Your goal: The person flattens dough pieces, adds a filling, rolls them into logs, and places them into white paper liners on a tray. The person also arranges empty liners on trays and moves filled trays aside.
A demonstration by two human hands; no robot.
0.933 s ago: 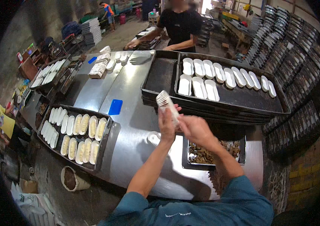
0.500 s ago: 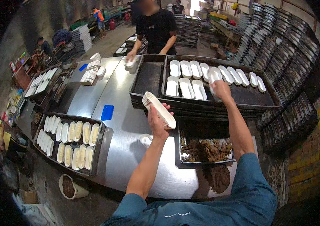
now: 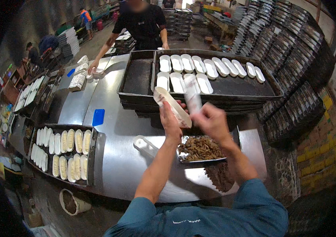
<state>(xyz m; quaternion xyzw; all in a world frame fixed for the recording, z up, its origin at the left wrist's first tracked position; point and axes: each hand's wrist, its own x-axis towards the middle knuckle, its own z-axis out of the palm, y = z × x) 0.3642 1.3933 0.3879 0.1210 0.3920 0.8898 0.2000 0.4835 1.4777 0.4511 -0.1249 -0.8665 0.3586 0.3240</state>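
Note:
My left hand (image 3: 170,123) is closed around a nested stack of long, boat-shaped paper cups (image 3: 171,103), held tilted over the table. Close beside it, my right hand (image 3: 212,123) is blurred by motion and grips the lower end of a single paper cup (image 3: 192,96). Beyond both hands, a wide black baking tray (image 3: 235,84) holds two rows of the same white cups, the front row shorter. Nearer to me, below my right hand, sits a smaller metal tray (image 3: 199,160) of brown crumbly pieces (image 3: 200,148).
A loose white cup (image 3: 144,144) and brown crumbs (image 3: 220,177) lie on the steel table (image 3: 116,158). At left stands a tray (image 3: 93,158) of cups, several filled with pale dough. A blue scraper (image 3: 98,117) lies mid-table. A co-worker's hand (image 3: 93,68) reaches stacked cups (image 3: 78,77).
My right hand has left a cup in the tray's back row and come back beside my left hand, now gripping another cup. The co-worker's hand has moved to the stacked cups. The view has shifted.

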